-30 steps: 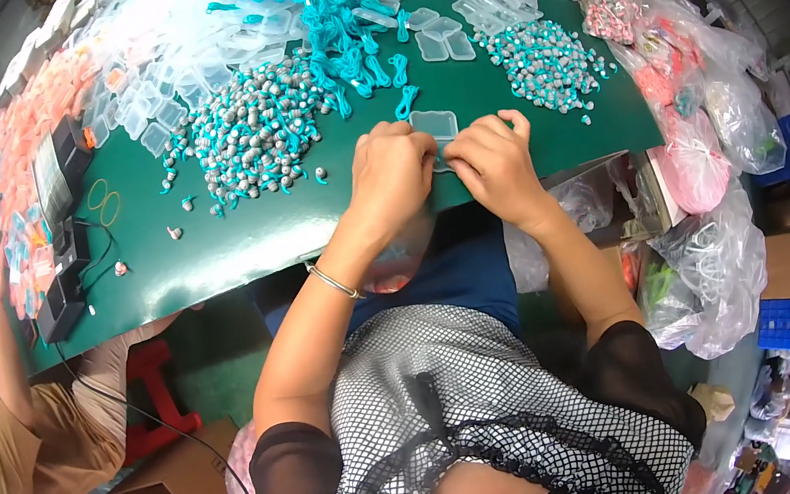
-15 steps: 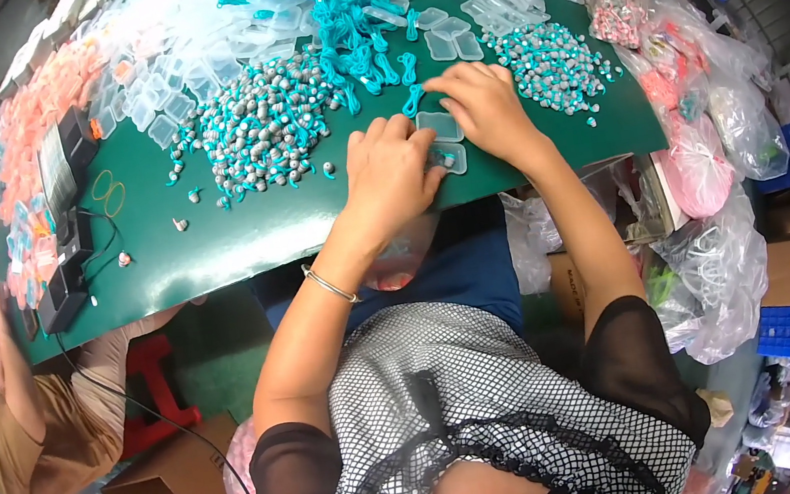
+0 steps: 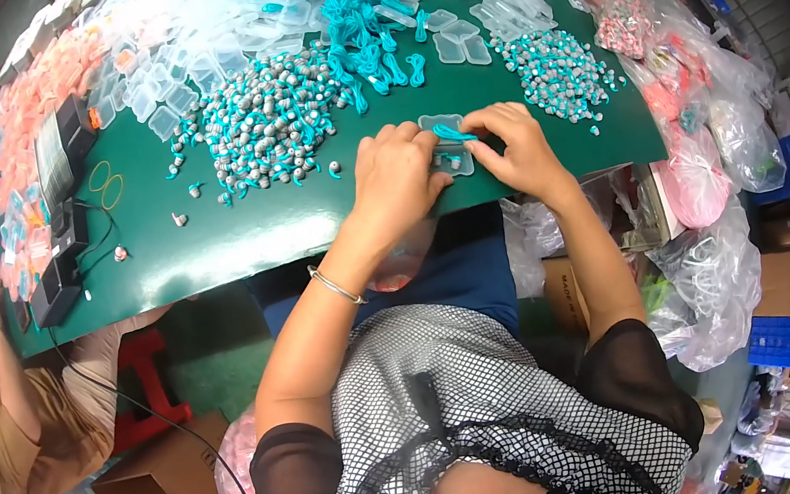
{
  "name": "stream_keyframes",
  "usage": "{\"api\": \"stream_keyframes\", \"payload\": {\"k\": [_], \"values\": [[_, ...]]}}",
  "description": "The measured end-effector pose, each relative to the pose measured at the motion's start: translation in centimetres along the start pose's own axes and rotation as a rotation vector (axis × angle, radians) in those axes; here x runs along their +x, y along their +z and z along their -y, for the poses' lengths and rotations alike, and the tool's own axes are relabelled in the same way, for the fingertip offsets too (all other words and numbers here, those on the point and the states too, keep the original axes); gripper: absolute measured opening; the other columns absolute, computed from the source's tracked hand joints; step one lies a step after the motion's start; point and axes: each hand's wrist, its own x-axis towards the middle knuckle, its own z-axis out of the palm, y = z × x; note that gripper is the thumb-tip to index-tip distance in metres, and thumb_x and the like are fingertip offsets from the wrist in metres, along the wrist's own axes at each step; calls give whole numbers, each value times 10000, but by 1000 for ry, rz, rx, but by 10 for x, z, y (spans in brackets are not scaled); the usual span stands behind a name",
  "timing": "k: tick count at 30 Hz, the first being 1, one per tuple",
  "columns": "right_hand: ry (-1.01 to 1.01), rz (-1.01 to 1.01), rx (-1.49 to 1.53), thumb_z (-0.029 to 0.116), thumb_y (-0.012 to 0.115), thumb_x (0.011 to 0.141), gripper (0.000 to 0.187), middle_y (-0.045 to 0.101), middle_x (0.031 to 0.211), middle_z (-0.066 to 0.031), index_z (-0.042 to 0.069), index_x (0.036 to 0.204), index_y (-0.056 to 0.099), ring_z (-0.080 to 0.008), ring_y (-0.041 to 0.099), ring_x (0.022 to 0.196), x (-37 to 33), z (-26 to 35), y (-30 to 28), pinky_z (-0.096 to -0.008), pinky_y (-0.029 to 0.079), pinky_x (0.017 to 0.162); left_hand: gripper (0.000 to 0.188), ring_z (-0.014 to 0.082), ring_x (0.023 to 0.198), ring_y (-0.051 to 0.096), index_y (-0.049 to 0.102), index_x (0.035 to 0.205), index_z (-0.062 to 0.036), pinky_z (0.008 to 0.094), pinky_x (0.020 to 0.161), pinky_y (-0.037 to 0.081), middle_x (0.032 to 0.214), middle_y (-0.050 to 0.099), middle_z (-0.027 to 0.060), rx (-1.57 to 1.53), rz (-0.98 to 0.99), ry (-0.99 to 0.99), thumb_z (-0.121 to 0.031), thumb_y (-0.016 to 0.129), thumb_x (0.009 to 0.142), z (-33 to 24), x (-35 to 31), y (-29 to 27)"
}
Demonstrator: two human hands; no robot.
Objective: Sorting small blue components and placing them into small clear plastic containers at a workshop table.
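Observation:
A small clear plastic box lies open at the table's near edge, its lid half folded back on the far side. My left hand grips the box's left side with bent fingers and thumb. Over the box, my right hand pinches a folded bundle of teal cord between thumb and fingers. Small light pieces show inside the near half, partly hidden by the cord. Beyond my hands lies a large tangle of teal cord bundles, one separate bundle nearest me.
Heaps of small grey-and-teal plug-like pieces lie left and right. Clear boxes spread across the back. Black devices with a cable stand at left, near another person's arm. Filled plastic bags crowd the right edge.
My right hand has taken a teal cord bundle from the near edge of the tangle and brought it toward me, over the open box. My left hand has stayed at the box.

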Motion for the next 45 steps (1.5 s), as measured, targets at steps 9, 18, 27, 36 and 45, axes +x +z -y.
{"api": "stream_keyframes", "payload": {"k": [9, 18, 27, 36, 45], "values": [[-185, -66, -220, 51, 705, 781, 160, 656, 930, -56, 79, 938, 688, -239, 604, 861, -12, 9, 6, -369, 417, 814, 392, 263, 903, 604, 664, 1025, -101, 408, 748, 399, 933, 640, 52, -72, -30, -57, -249, 819, 696, -5, 1, -2], [58, -58, -131, 87, 673, 835, 212, 615, 993, -111, 67, 1046, 674, -289, 577, 961, 8, -8, 10, -413, 431, 836, 433, 261, 909, 611, 635, 1079, -100, 419, 735, 385, 918, 636, 51, 35, -19, 5, -233, 810, 706, -4, -2, -2], [107, -11, 205, 60, 725, 795, 245, 626, 975, -136, 18, 1022, 645, -261, 633, 830, -1, -5, 3, -348, 520, 713, 506, 266, 911, 606, 596, 1143, -87, 408, 732, 380, 903, 617, 62, 7, -190, -29, -242, 805, 709, -7, -2, 4], [-37, -46, 149, -9, 707, 753, 311, 628, 990, -141, 19, 1053, 632, -323, 610, 946, -15, 0, 21, -376, 506, 801, 165, 240, 812, 575, 646, 898, -96, 397, 706, 375, 832, 578, 50, 121, -180, 167, -241, 692, 833, 6, 2, 11], [-170, 194, 277, 256, 758, 767, 331, 666, 1006, -101, 86, 1038, 672, -313, 614, 946, 27, -26, 11, -433, 467, 856, 184, 225, 775, 564, 646, 886, -96, 385, 686, 378, 798, 562, 31, 130, -201, 177, -243, 716, 801, 9, -12, 3]]}}
